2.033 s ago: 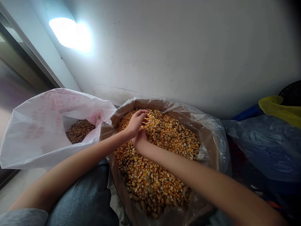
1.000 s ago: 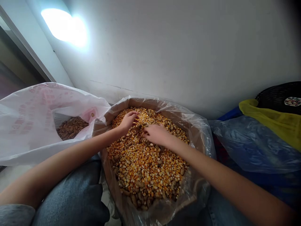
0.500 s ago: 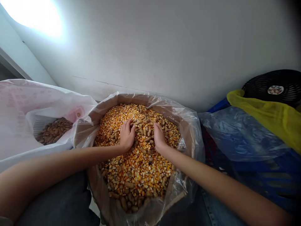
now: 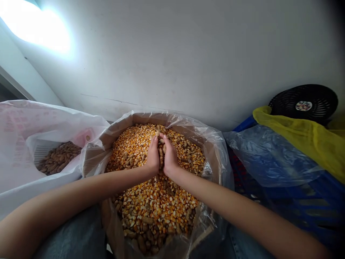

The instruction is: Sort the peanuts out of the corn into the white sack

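Both hands are over a plastic-lined box (image 4: 212, 151) filled with yellow corn kernels (image 4: 153, 205) and unshelled peanuts (image 4: 142, 242). My left hand (image 4: 152, 156) and my right hand (image 4: 170, 154) are cupped towards each other near the middle of the heap. Between the palms is a small pile of peanuts (image 4: 161, 154), pressed from both sides. The fingertips nearly meet at the far end. Some corn may be among the peanuts, but the palms hide most of what they hold.
At the left, a white and pink bag (image 4: 16, 144) stands open with more peanuts (image 4: 58, 158) inside. To the right are a blue crate (image 4: 304, 205), a clear plastic bag (image 4: 275, 154), yellow mesh cloth (image 4: 304, 129) and a black fan (image 4: 304, 104). A pale wall (image 4: 172, 57) rises behind.
My hands have come together from either side, gathering the peanuts that lay between them. The view has shifted slightly.
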`<state>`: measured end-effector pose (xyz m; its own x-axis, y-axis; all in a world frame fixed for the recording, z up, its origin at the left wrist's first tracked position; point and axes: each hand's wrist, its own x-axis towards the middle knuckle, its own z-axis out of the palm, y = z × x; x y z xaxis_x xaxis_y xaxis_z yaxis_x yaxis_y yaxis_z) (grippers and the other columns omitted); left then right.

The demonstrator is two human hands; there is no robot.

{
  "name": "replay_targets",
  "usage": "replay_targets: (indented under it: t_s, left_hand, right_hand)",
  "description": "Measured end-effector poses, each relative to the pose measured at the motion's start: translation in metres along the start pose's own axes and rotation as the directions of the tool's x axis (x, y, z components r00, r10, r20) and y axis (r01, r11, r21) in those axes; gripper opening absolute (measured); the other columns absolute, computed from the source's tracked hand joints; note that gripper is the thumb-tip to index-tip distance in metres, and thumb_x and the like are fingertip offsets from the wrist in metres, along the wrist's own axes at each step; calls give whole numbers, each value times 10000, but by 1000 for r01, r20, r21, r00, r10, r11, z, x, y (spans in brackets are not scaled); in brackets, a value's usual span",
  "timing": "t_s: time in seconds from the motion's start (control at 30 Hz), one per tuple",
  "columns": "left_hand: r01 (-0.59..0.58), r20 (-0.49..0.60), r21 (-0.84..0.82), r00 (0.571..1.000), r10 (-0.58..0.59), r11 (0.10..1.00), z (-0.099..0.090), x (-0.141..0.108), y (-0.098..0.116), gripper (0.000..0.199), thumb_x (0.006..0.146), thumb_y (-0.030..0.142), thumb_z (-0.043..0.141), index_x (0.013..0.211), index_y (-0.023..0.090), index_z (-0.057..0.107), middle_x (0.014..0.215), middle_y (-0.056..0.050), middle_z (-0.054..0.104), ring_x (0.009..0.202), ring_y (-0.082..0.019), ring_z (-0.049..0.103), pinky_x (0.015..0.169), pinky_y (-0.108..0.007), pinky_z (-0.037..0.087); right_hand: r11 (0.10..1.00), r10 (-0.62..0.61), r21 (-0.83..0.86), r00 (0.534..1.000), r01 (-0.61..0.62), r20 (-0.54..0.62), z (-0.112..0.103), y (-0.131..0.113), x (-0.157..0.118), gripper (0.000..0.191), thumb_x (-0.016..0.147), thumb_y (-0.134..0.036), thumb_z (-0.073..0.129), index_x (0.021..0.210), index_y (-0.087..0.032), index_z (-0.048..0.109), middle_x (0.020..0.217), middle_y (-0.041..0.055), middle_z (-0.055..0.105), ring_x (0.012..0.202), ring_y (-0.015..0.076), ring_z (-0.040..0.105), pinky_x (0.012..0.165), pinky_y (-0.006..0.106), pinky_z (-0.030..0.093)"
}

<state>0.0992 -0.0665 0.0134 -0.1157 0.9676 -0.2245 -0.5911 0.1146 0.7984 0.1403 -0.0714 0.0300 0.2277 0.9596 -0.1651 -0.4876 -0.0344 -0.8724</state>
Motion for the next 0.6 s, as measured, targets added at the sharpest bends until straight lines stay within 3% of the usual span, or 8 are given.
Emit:
replay_targets:
  t_s: [0.2, 0.47, 0.6]
  left_hand:
    - [-52, 12, -236, 998, 56, 970, 18, 2, 31, 276, 756, 334, 477, 992, 232, 578, 1096, 4, 567, 1051, -143, 484, 904, -240, 374]
    - [-2, -57, -362, 998, -19, 932, 19, 7, 56, 203, 725, 307, 455, 724, 170, 604, 793, -14, 637, 883, -163, 567, 831, -278, 420]
    - [5, -59, -419, 998, -32, 908, 18, 9, 64, 220, 723, 301, 439, 715, 158, 605, 803, -23, 632, 892, -170, 561, 844, -284, 403]
  right_hand:
    - [970, 72, 225, 993, -91, 95, 23, -18, 7, 260, 711, -322, 488, 910, -215, 617, 955, -4, 632, 837, 122, 578, 755, 260, 447]
    - [944, 111, 313, 994, -104, -3, 42, -30, 13, 225, 699, -312, 458, 812, -177, 597, 748, 1, 627, 728, 134, 575, 729, 313, 453]
    - [945, 128, 304, 992, -120, -5, 47, -31, 14, 273, 704, -332, 434, 870, -180, 588, 831, 16, 615, 788, 147, 565, 731, 329, 448]
